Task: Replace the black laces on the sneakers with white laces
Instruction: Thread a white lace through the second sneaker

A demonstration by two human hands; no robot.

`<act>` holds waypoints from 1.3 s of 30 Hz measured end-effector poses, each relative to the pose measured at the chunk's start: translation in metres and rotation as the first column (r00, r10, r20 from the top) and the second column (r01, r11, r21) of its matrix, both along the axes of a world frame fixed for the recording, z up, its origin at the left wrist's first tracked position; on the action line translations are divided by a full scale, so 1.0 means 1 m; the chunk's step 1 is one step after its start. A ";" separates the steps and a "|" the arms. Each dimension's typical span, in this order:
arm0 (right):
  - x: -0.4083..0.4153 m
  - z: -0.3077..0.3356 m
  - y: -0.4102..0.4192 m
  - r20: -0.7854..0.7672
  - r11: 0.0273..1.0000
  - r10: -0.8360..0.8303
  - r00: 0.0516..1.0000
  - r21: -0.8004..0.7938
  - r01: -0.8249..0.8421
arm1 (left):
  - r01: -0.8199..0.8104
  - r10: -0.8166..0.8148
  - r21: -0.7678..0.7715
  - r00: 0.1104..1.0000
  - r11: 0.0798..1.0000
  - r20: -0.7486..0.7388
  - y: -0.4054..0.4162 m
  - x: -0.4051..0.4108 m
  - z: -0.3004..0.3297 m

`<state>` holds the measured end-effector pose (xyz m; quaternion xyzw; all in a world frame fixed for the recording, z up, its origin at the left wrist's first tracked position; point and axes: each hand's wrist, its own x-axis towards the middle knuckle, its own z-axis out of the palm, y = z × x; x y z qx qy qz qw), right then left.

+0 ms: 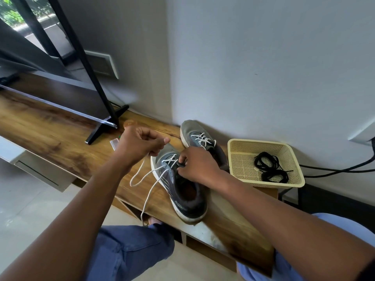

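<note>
Two grey sneakers lie on a wooden console. The near sneaker (pixel 178 191) has a white lace (pixel 150 189) crossed through its front eyelets, with two loose ends trailing left over the console's edge. My left hand (pixel 140 145) pinches one strand of that lace above the toe. My right hand (pixel 194 167) grips the near sneaker's upper at the eyelets. The far sneaker (pixel 194 134) sits by the wall, laced in white. Two coiled black laces (pixel 267 166) lie in a cream basket (pixel 239 157).
A TV on a black stand (pixel 105 122) occupies the console's left part. A small white slip (pixel 114 143) lies near the stand's foot. Black cables (pixel 334 170) run along the wall at right. My knees in blue trousers are below the console (pixel 60 136).
</note>
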<state>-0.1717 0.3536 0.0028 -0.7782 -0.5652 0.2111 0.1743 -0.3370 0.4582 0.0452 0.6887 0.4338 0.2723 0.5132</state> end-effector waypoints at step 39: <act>0.019 -0.015 0.016 -0.431 0.941 -0.336 0.837 -0.118 0.317 | -0.020 0.172 0.343 0.892 0.939 -0.419 -0.052 0.032 -0.044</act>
